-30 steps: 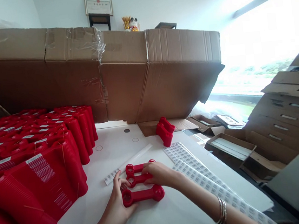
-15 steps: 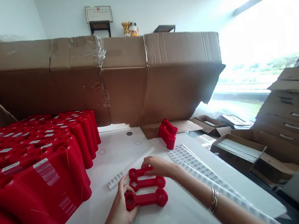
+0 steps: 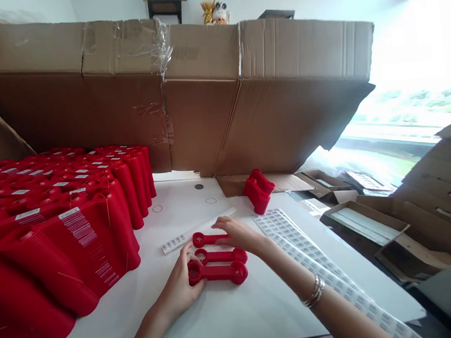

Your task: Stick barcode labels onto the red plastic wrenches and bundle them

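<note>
Three red dumbbell-shaped pieces lie in a column on the white table. My left hand (image 3: 182,279) has its fingers around the left ends of the nearest piece (image 3: 219,271) and the middle piece (image 3: 224,256). My right hand (image 3: 237,234) grips the right end of the farthest piece (image 3: 208,239), covering that end. Beyond them, a narrow label strip (image 3: 177,242) lies slantwise on the table. Printed label sheets (image 3: 296,236) are spread under and beyond my right forearm.
Rows of stacked red pieces (image 3: 97,245) fill the left side of the white table (image 3: 209,330). More red pieces (image 3: 258,191) stand behind my right hand. A large cardboard sheet (image 3: 204,118) leans across the back. Open boxes (image 3: 364,224) are at the right.
The camera view has shifted, showing more of the near table edge. The farthest piece is now farther from the middle one, and the middle and nearest pieces are closer together.
</note>
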Available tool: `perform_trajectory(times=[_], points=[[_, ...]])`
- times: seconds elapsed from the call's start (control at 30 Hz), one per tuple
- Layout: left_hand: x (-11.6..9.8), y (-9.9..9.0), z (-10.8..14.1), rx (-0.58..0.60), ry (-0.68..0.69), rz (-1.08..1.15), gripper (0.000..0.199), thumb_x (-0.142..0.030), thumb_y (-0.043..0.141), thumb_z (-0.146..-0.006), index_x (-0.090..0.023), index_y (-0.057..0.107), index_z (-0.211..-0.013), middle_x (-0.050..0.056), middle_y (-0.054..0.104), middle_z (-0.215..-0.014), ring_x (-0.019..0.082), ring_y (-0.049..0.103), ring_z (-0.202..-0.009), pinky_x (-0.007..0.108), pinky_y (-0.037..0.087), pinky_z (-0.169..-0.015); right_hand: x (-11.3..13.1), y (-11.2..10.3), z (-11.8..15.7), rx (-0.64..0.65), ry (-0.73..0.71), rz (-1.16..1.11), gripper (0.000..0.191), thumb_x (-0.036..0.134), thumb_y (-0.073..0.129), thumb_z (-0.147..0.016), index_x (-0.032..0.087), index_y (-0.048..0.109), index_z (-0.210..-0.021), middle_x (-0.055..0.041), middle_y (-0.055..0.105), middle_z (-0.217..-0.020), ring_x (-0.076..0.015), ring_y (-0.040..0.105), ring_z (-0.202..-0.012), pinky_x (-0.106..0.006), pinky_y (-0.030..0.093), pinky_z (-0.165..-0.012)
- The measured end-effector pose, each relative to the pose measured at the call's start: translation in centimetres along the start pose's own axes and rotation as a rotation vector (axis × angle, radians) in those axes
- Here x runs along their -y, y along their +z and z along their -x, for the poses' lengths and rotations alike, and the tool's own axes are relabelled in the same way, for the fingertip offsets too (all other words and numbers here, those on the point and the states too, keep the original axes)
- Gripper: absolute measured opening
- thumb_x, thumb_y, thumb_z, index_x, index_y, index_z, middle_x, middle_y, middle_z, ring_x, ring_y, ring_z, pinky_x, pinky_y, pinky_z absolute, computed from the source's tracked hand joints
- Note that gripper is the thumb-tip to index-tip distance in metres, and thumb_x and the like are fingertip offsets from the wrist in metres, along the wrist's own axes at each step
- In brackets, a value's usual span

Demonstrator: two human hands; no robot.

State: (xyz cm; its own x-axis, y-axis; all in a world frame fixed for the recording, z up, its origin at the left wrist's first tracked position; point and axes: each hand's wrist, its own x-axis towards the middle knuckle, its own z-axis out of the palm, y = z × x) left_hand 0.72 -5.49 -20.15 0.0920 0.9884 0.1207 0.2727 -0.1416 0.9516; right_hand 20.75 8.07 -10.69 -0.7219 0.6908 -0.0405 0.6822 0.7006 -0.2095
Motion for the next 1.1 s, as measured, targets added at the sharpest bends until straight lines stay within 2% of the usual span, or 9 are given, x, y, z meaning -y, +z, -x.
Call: perform_trajectory(times=[0.07,0.1,0.2,0.33,0.57,0.7,0.9,1.1], points=[[-0.2,-0.1,-0.1,0.002,-0.015,-0.013,0.076,-0.019,0.062,-0.085,-0.024,0.021,-0.149,0.008,0.06,-0.116,0.024,0.06,-0.113,0.043,0.044,-0.106,0.9,-0.4,1.3,-0.07,-0.015,-0.036,0.031,0.038,0.061,-0.101,0.018,0.066,-0.123,-0.0113,0.066,-0.125,-0.0253,0.065,-0.111,-0.043,0.054,-0.094],[-0.3,-0.1,-0.1,0.01,-0.025,-0.017,0.076,-0.019,0.062,-0.085,-0.024,0.021,-0.149,0.007,0.061,-0.114,0.024,0.061,-0.111,0.043,0.045,-0.105,1.5,-0.5,2.1,-0.078,-0.037,-0.061,0.03,0.041,0.061,-0.1,0.02,0.07,-0.118,-0.0105,0.068,-0.12,-0.0243,0.066,-0.107,-0.038,0.054,-0.091],[-0.7,-0.2,0.0,0.044,-0.055,-0.029,0.076,-0.02,0.062,-0.086,-0.027,0.02,-0.15,0.006,0.064,-0.111,0.023,0.066,-0.101,0.042,0.05,-0.097,3.3,0.5,4.8,-0.028,-0.098,-0.112,0.021,0.042,0.074,-0.09,0.022,0.076,-0.096,-0.0047,0.072,-0.096,-0.0201,0.068,-0.084,-0.029,0.053,-0.072],[-1.1,0.0,0.2,0.065,-0.062,-0.051,0.076,-0.022,0.064,-0.087,-0.027,0.022,-0.15,0.007,0.066,-0.115,0.027,0.064,-0.111,0.045,0.047,-0.101,4.7,2.5,6.7,-0.044,-0.105,-0.099,0.01,0.025,0.07,-0.092,0.018,0.076,-0.094,-0.0071,0.073,-0.096,-0.0221,0.067,-0.088,-0.032,0.051,-0.079],[-2.0,0.4,0.1,0.058,-0.052,-0.056,0.07,-0.023,0.063,-0.088,-0.026,0.026,-0.147,0.005,0.067,-0.111,0.024,0.066,-0.103,0.042,0.049,-0.096,4.1,3.1,6.5,-0.055,-0.134,-0.07,0.01,0.026,0.068,-0.093,0.02,0.075,-0.095,-0.007,0.072,-0.097,-0.0224,0.065,-0.089,-0.032,0.05,-0.079],[-1.7,0.6,-0.2,0.056,-0.034,-0.048,0.067,-0.021,0.06,-0.088,-0.026,0.027,-0.145,0.005,0.067,-0.111,0.023,0.066,-0.1,0.04,0.049,-0.095,3.6,3.4,6.3,-0.054,-0.142,-0.071,0.009,0.024,0.068,-0.092,0.019,0.075,-0.09,-0.0068,0.071,-0.094,-0.0215,0.063,-0.085,-0.032,0.049,-0.074],[-1.2,0.6,-0.2,0.057,-0.034,-0.044,0.062,-0.021,0.062,-0.087,-0.026,0.031,-0.14,0.006,0.067,-0.113,0.023,0.065,-0.105,0.041,0.048,-0.098,3.0,3.5,6.3,-0.043,-0.158,-0.114,0.014,0.027,0.064,-0.096,0.02,0.076,-0.094,-0.006,0.07,-0.096,-0.0201,0.062,-0.085,-0.031,0.047,-0.073],[-1.5,0.6,-0.3,0.056,-0.043,-0.05,0.057,-0.02,0.063,-0.087,-0.024,0.034,-0.136,0.007,0.068,-0.11,0.027,0.063,-0.117,0.044,0.046,-0.103,3.0,3.3,6.3,-0.037,-0.154,-0.133,0.013,0.026,0.064,-0.095,0.02,0.075,-0.09,-0.0049,0.069,-0.095,-0.0182,0.061,-0.079,-0.03,0.045,-0.069]])
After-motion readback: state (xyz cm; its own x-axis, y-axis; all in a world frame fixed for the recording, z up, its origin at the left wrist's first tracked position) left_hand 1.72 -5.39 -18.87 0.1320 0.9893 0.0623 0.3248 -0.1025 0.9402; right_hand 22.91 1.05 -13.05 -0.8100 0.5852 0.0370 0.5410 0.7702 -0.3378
